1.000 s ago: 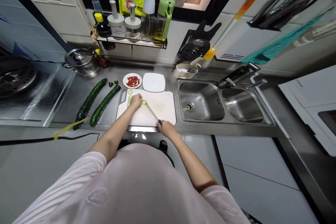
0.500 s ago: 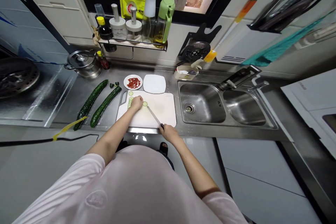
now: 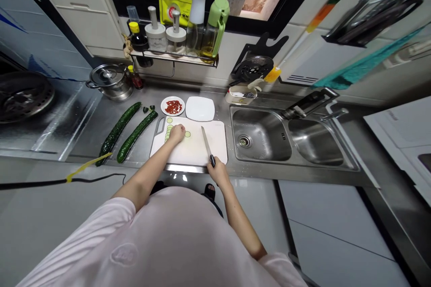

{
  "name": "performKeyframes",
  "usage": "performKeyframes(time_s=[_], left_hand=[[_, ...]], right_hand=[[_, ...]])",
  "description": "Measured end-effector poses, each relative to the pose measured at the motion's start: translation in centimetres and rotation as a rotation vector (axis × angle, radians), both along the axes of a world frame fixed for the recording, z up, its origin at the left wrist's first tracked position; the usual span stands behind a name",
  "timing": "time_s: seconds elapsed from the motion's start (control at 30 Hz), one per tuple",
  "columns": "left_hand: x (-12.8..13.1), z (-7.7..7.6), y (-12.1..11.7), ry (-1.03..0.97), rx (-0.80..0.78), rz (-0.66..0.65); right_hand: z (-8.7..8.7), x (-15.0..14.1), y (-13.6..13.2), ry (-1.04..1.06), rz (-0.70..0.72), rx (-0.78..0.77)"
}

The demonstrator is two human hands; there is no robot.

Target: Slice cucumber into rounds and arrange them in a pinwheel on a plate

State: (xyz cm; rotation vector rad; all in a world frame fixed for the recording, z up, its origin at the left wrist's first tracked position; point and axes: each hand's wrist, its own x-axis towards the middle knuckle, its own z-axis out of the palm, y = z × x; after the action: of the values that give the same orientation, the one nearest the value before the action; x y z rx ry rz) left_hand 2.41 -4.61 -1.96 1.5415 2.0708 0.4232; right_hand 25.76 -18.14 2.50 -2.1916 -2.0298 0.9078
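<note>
Both our hands are at the cutting board (image 3: pixel 195 154). Our right hand (image 3: pixel 218 170) is wrapped around the black handle of the knife (image 3: pixel 206 142) at the board's near edge, with the blade pointing away from us over the board's right half; held from behind like this, the edge presumably keeps clear of our other fingers. Our left hand (image 3: pixel 177 132) is low over the board's left half, its fingers curled together, and we cannot tell whether anything is tucked under them. The curl probably protects the fingertips.

One cucumber slice (image 3: pixel 187 134) lies flat on the board just right of that hand, between it and the knife. More slices (image 3: pixel 169 132) overlap in a row along the board's left side, and a lone round (image 3: pixel 169 120) lies at its far left corner; gathered there, they seem to leave the board's middle to the blade.

On the steel tabletop left of the board, two long cucumbers (image 3: pixel 120 128) lie side by side, likely for easy reach. Beyond the board's far edge sit a round plate (image 3: pixel 163 106) of red pieces (image 3: pixel 173 107) and a square plate (image 3: pixel 200 108), close by, we judge, without crowding the cutting surface.
</note>
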Motion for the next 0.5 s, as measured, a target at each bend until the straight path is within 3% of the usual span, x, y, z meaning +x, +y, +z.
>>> performKeyframes(time_s=[0.5], left_hand=[[0.6,-0.2,-1.5,0.083,0.096,-0.058]], right_hand=[[-0.4,0.1,0.8,-0.070,-0.040,0.025]])
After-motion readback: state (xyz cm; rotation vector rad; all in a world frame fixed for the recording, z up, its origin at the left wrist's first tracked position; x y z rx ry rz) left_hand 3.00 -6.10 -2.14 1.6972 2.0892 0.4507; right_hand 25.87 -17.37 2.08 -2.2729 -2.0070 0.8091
